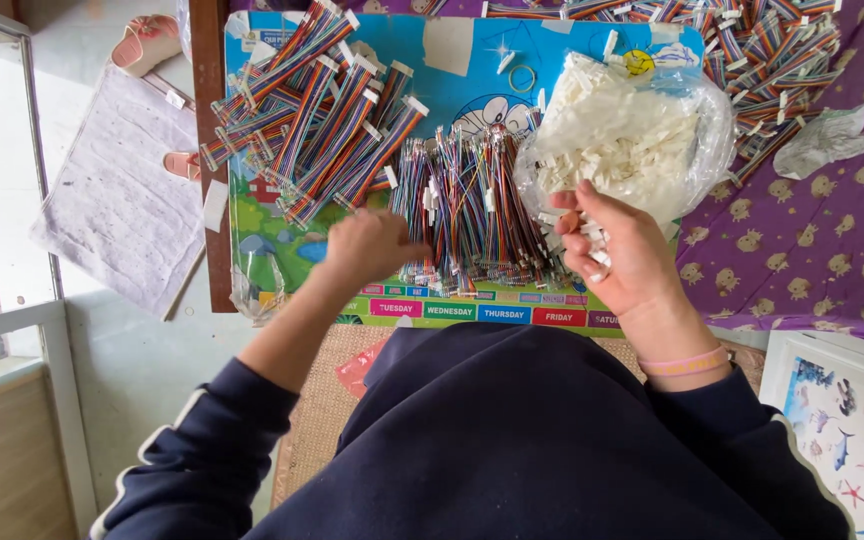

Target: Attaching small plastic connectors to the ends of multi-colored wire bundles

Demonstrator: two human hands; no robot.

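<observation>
The fingers (592,225) of the right hand (617,255) were curled around a small clutch of white plastic connectors (592,243), held against the palm, just at the mouth of a clear plastic bag (642,135) heaped with more of the same white pieces. The left hand (364,248) lay knuckles-up with its fingers folded under; whether they held anything could not be told. It rested at the left edge of a pile of short multicoloured wire bundles (477,205) spread between the two hands. Beyond the left hand, longer rainbow ribbon cables (317,110) with white end plugs lay fanned out. All of this sat on a bright blue cartoon board (472,75) with coloured labels along its near edge, serving as a desk. More ribbon cables (762,55) were heaped on the purple patterned cloth (812,250) to the right.
</observation>
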